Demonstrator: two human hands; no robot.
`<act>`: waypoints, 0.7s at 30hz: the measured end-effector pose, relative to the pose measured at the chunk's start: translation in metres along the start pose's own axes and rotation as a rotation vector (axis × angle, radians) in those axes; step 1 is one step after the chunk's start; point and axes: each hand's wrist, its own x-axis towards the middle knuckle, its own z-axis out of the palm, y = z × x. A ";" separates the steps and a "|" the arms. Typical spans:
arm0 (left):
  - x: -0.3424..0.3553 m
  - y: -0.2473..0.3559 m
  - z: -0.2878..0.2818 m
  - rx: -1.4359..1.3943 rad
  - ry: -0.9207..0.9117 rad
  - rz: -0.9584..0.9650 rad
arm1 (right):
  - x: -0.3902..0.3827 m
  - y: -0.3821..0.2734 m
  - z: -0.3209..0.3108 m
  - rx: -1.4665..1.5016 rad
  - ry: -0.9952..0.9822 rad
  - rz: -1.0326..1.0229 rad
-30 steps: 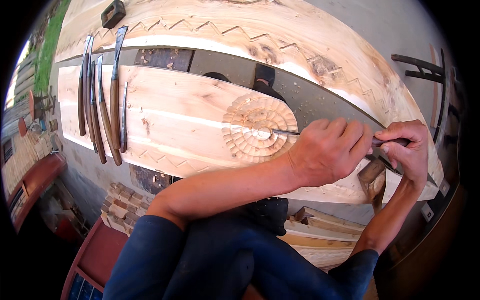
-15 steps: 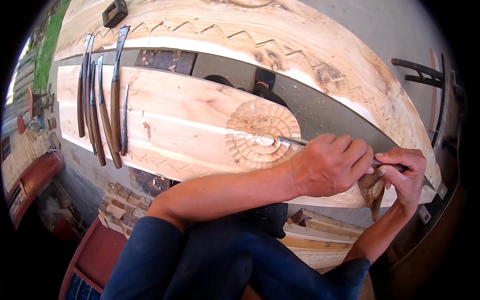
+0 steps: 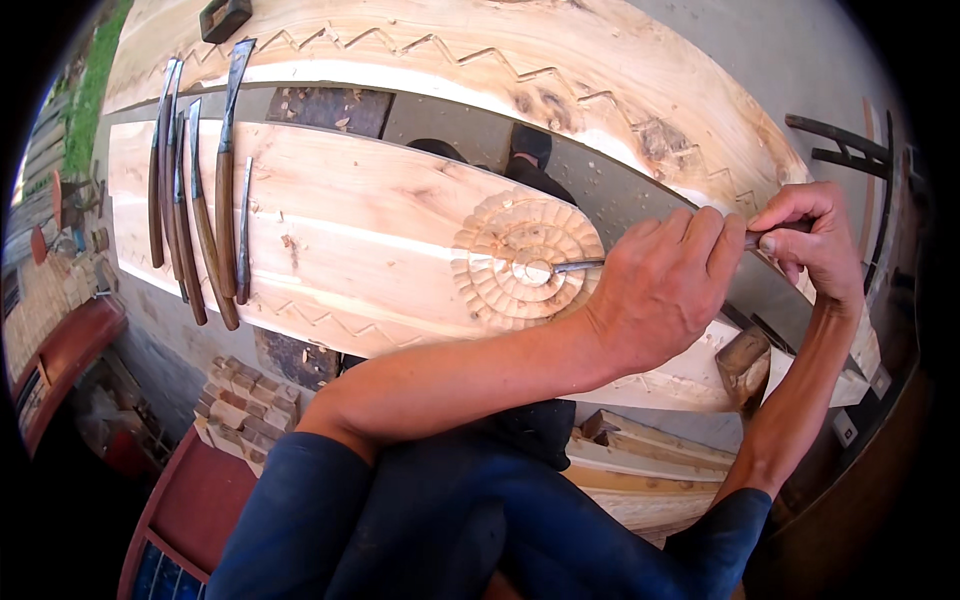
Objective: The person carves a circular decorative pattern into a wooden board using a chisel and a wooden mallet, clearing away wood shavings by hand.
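Note:
My left hand (image 3: pixel 662 292) is closed around the shank and handle of a carving gouge (image 3: pixel 578 266). Behind it, my right hand (image 3: pixel 812 238) pinches the handle's rear end. The gouge's tip rests at the small round centre of a carved rosette (image 3: pixel 500 235), made of rings of scalloped petals. That rosette sits near the right end of a long pale wooden board (image 3: pixel 370 220). A wooden mallet head (image 3: pixel 744 368) lies on the board's near right edge, below my hands; my right forearm hides part of that area.
Several chisels and gouges (image 3: pixel 228 170) lie side by side across the board's left part. Beyond it stretches a second board (image 3: pixel 420 60) with a zigzag groove and a dark block (image 3: pixel 224 20). Wood blocks (image 3: pixel 245 405) are stacked at lower left. Another person's shoe (image 3: pixel 530 145) shows between the boards.
My right hand has moved away from my body with the handle end, swinging the gouge's angle. My left hand has turned with it. The mallet is now more visible.

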 end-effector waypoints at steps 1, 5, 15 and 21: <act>-0.002 -0.003 -0.001 0.008 -0.037 0.013 | 0.001 0.005 0.003 -0.003 -0.009 -0.006; -0.012 0.003 -0.007 0.177 -0.096 0.233 | -0.035 0.052 0.009 0.175 0.024 0.054; -0.013 0.006 -0.006 0.011 -0.089 0.300 | -0.086 0.025 0.037 -0.010 0.213 -0.107; -0.013 0.007 -0.008 -0.017 -0.080 0.273 | -0.086 0.017 0.045 -0.130 0.239 -0.174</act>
